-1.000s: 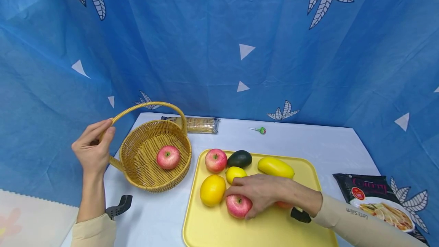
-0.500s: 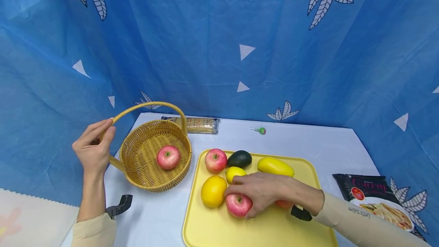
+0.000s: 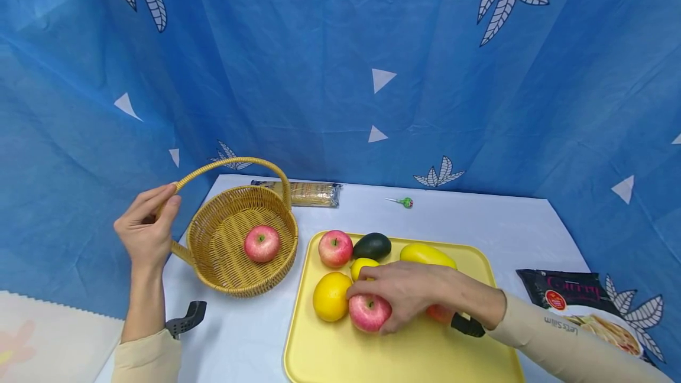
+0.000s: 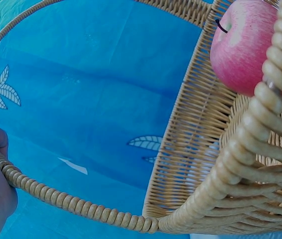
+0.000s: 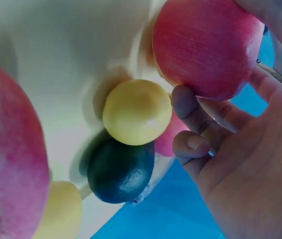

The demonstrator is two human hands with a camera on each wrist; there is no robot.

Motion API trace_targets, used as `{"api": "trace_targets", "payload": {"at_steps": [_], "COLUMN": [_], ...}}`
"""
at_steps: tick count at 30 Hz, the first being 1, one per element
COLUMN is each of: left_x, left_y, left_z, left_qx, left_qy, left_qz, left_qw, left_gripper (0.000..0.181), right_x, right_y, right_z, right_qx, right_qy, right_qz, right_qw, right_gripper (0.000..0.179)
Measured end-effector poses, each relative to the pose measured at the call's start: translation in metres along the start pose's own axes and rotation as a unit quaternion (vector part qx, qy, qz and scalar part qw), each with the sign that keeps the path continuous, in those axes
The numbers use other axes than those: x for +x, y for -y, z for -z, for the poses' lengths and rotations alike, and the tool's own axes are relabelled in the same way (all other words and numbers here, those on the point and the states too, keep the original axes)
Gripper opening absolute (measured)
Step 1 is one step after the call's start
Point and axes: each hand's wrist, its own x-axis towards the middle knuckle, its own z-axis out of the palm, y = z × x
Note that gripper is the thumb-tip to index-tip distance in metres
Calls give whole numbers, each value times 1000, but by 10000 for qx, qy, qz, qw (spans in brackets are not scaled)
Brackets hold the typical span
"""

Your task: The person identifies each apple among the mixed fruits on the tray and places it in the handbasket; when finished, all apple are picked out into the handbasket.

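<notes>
In the head view my left hand point(image 3: 146, 223) grips the handle of a round wicker basket point(image 3: 213, 276), which tilts a little toward it. One apple point(image 3: 262, 244) lies inside the basket. My right hand point(image 3: 407, 291) reaches over a yellow tray point(image 3: 340, 365) and holds a pink-red apple point(image 3: 368, 313) between thumb and fingers. Left of this apple sits an orange point(image 3: 332, 297). Behind are a lemon point(image 3: 364, 266), partly covered by the hand, another apple point(image 3: 335, 248) and a dark green avocado point(image 3: 372, 246). The right wrist view shows the held apple point(image 5: 206, 47) against my fingers.
A long yellow fruit point(image 3: 427, 254) lies at the tray's back; a red fruit point(image 3: 440, 313) is mostly hidden under my right wrist. Behind the basket is a pack of dry noodles point(image 3: 314, 194). A green lollipop point(image 3: 407, 202) and a black food bag point(image 3: 585, 306) lie beyond the tray.
The right hand and the apple in its grip have shifted slightly up in the head view, covering more of the lemon. The left hand keeps its grip on the basket handle.
</notes>
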Motion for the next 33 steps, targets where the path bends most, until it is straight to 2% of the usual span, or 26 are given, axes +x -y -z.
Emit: {"api": "trace_targets", "payload": {"at_steps": [11,18,33], "left_x": [0,0,1], "left_y": [3,-2,-8], "left_z": [0,-3,-5], "left_qx": [-5,-61,-247], "left_qy": [10,23,-46], "left_qz": [-35,-87,-17], "left_qw": [10000,9999,9997], "left_gripper": [18,17,17], "right_x": [1,4,9], "right_y": [0,-2,-7], "right_z": [9,14,23], "right_qx": [102,181,214], "right_qy": [-181,-194,-262], "right_qz": [-55,-247,-231], "right_qw": [9998,9993,9992], "right_gripper": [72,74,72]}}
